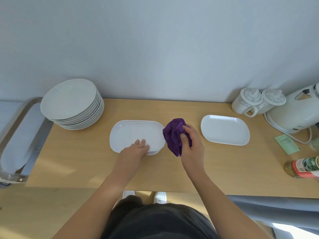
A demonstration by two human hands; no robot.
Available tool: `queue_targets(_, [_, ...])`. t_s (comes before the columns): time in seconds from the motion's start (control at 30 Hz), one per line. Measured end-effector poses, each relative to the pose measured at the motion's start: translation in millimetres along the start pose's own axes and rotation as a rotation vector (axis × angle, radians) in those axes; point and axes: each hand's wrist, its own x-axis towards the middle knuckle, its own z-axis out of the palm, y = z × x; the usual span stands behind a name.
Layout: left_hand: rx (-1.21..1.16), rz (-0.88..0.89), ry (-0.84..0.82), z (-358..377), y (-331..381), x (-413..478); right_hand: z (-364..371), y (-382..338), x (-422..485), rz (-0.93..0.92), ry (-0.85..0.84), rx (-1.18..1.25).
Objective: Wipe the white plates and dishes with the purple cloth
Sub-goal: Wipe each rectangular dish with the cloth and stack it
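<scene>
Fingers (pixel 187 129) of the right hand (pixel 191 147) curl round the bunched purple cloth (pixel 173 133), held just right of the stacked oval dishes (pixel 134 131), where the left hand (pixel 136 150) rests flat, fingers straight. A pale wall (pixel 155 49) backs the wooden table (pixel 77 161); the kettle (pixel 296 114) and bottle (pixel 303 167) are cut off at right.

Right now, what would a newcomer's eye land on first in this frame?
The purple cloth, bunched in the right hand near the middle of the table, stands out against the white crockery. Just left of it, the left hand rests flat on a small stack of white oval dishes. A tall stack of round plates sits at the back left, and a single oval dish lies right of the cloth.
</scene>
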Motion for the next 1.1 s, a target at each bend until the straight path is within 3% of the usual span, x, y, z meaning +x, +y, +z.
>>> queue_targets(0.1, [-0.119,-0.016,0.122,-21,9,3,-2,-6,4,-0.028,0.039,0.045])
queue_targets(0.33, [-0.642,-0.339,0.342,-107,18,20,4,-43,14,-0.104,0.092,0.13])
queue_targets(0.43, [-0.967,-0.398,0.301,-133,27,21,15,-68,26,-0.144,0.106,0.166])
queue_targets(0.6, [-1.281,-0.263,0.18,-152,36,19,46,-102,42,-0.262,0.025,0.161])
queue_targets(0.87, [-1.505,-0.214,0.174,-160,12,29,86,-92,10,-0.289,-0.018,0.046])
queue_targets(1.1, [-1.332,-0.141,0.143,-166,4,30,102,-95,8,-0.259,0.13,0.023])
